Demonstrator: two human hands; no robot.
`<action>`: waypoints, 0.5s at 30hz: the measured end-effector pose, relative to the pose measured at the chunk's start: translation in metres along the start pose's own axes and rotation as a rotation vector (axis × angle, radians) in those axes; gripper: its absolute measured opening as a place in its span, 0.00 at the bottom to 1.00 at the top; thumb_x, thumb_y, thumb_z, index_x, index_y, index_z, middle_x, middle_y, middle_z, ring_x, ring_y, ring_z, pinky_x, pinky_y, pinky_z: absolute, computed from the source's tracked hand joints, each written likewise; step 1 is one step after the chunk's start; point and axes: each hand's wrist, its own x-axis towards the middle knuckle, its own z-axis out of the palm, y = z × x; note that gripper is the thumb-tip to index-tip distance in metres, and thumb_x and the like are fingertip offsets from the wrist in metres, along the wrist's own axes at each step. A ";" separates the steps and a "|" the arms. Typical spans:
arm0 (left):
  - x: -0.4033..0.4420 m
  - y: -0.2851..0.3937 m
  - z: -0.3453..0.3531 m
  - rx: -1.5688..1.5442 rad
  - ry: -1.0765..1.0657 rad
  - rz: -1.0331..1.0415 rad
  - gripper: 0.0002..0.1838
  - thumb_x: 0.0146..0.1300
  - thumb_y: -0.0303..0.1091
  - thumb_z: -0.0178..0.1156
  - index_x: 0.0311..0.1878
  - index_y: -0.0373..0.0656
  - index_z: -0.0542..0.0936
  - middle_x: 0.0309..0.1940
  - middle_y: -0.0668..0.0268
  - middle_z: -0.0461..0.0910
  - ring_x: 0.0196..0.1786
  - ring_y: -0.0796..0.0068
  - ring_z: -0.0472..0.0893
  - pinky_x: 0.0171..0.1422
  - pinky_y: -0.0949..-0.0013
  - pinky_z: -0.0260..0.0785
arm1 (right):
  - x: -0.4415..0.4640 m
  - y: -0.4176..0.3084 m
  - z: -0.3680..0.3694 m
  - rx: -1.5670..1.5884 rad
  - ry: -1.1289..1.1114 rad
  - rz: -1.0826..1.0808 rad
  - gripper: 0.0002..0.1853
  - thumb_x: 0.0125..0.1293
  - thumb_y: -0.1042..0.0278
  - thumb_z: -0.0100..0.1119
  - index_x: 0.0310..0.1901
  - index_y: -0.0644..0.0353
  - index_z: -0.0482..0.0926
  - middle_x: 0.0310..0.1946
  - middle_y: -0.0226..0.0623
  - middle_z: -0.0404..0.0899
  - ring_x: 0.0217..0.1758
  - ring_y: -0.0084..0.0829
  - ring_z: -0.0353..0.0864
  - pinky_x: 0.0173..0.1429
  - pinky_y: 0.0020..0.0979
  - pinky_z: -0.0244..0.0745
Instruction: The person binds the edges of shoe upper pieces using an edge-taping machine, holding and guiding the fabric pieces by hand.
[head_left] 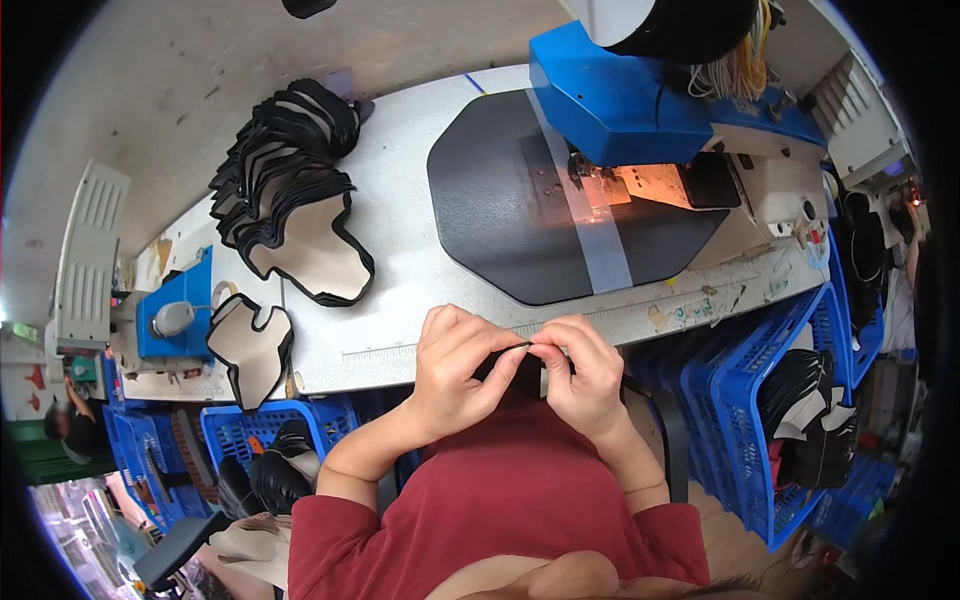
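Note:
My left hand [455,372] and my right hand [582,378] meet in front of my chest, at the table's near edge. Thumb and forefinger of each are pinched together, fingertips nearly touching. Between them shows a thin black piece [523,345], mostly hidden by the fingers; its exact kind cannot be made out. Beyond my hands, on the table [395,215], lies a black octagonal pad [480,200] under the blue sewing machine [610,100], whose lamp lights the needle area. To the left is a fanned stack of black-edged, beige-lined cut pieces [315,250].
One separate cut piece [250,345] overhangs the table's front left edge. A ruler scale [380,352] runs along the near edge. Blue baskets [725,400] with black pieces stand at the right, and another blue basket [335,415] at the left. Another person [80,425] sits far left.

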 end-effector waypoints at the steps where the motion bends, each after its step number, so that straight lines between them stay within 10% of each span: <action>1: 0.000 0.001 -0.001 0.024 0.008 0.024 0.07 0.48 0.24 0.70 0.32 0.42 0.84 0.25 0.68 0.80 0.30 0.69 0.71 0.39 0.68 0.62 | 0.000 -0.001 0.000 -0.012 -0.010 -0.002 0.05 0.60 0.81 0.63 0.35 0.67 0.76 0.29 0.41 0.77 0.28 0.39 0.79 0.32 0.32 0.75; 15: 0.005 0.002 -0.005 0.160 0.063 0.184 0.09 0.44 0.27 0.71 0.31 0.45 0.83 0.24 0.72 0.78 0.27 0.70 0.72 0.37 0.67 0.62 | -0.002 0.008 -0.001 0.318 -0.110 0.126 0.04 0.64 0.81 0.58 0.36 0.65 0.72 0.29 0.40 0.74 0.28 0.33 0.75 0.33 0.30 0.71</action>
